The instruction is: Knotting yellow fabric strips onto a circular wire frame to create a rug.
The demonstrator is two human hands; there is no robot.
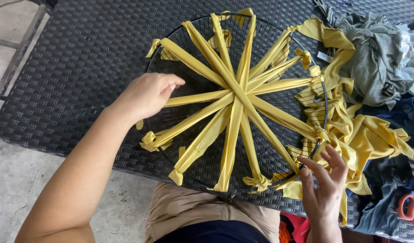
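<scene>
We see a round black wire frame (173, 60) lying flat on a dark woven surface (81, 49), with yellow fabric strips (236, 96) stretched across it like spokes, all crossing at the middle and knotted at the rim. Our left hand (146, 94) rests on the left edge of the frame, its fingers curled loosely over the rim beside the end of one strip that runs toward the centre; whether that grip actually closes on the wire or the cloth we cannot tell. Our right hand (324, 189) is at the near right edge of the frame, fingers spread and upright, the fingertips (329, 155) just beside a knot there; its grip is open and has hold of nothing. To the right of the frame lies a loose heap of yellow cloth (364, 135), touching the rim, and beyond it, at the far right, a pile of grey garments (378, 58), with dark blue clothing (396, 180) nearer to us. The surface's near edge meets our tan trousers (189, 209), and a concrete floor (22, 175) shows at the left.
</scene>
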